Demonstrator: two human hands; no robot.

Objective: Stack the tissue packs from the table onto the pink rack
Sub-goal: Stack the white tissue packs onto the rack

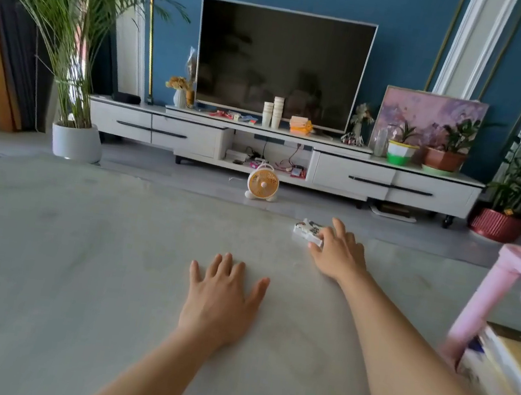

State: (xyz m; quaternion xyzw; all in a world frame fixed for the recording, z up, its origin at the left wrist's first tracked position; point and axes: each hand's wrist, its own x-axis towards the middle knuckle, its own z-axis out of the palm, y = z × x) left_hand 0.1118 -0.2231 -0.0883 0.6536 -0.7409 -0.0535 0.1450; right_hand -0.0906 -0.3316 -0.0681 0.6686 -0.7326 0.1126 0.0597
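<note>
Room lies wide on the pale grey stone-look table (77,255) left of both hands. Its far edge runs just behind the small white, dark-printed tissue pack (308,230), which lies flat, long axis roughly along that edge. The right hand (340,253) grips its right end, thumb nearside. The left hand (222,295) rests flat, fingers spread. The pink plastic rack (492,287) stands far right.

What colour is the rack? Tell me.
The rack is pink; head view, right edge.
</note>
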